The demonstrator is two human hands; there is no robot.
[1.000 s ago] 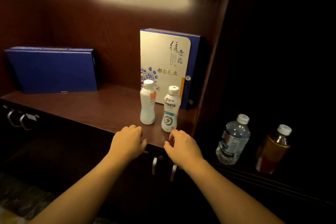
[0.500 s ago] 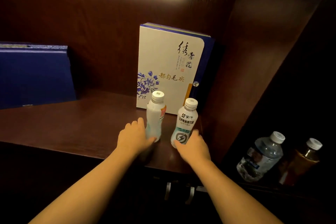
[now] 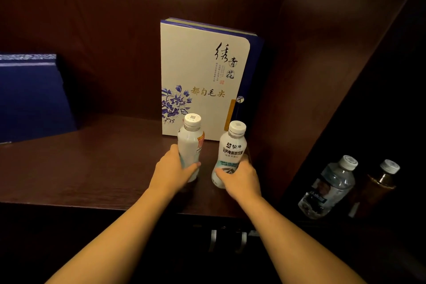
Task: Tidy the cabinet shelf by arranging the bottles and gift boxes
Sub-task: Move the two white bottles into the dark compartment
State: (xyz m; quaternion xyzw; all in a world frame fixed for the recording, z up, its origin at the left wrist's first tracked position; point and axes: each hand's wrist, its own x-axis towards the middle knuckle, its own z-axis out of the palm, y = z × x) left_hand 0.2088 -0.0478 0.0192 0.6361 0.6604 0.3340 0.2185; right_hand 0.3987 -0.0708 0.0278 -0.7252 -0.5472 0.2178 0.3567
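Two white bottles stand on the shelf (image 3: 96, 168), just before the white gift box (image 3: 198, 71) at 12 o'clock. My left hand (image 3: 171, 172) wraps the left bottle (image 3: 190, 145); my right hand (image 3: 239, 178) wraps the right bottle (image 3: 230, 152), low for steadiness, probably to move both together.

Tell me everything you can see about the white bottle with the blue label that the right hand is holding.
The white bottle with the blue label looks like opaque plastic, with a white ribbed cap, closed, and a narrower waist. Its label carries dark Chinese characters above a pale blue band and a grey round emblem. It leans slightly to the right near the front of the wooden shelf, in front of the white gift box. The right hand grips its lower part. It does not touch the other white bottle.
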